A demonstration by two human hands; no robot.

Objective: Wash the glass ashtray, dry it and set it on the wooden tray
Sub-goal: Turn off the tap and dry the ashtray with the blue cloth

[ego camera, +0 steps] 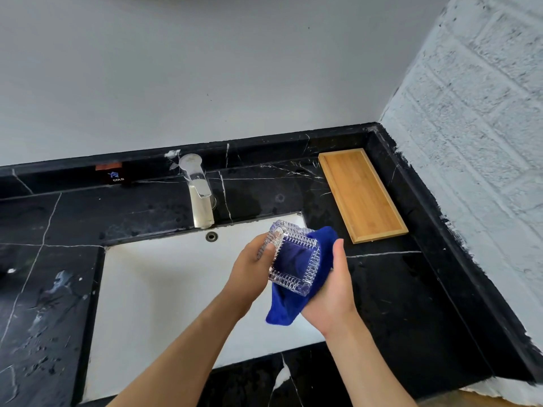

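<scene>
Left hand fingers clamped on glass ashtray over sink; right hand fingers closed on blue cloth against ashtray. Wooden tray at worktop back right corner.

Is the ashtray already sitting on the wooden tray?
No, the glass ashtray is held over the sink; the wooden tray sits bare.

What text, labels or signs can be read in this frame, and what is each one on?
"COLD": white letters on the small black label stuck to the black marble backsplash, left of the chrome faucet.
One blue character above "COLD" on that label: too small to read surely.
Orange sticker above the label: no legible text.
Nothing else carries writing.
</scene>
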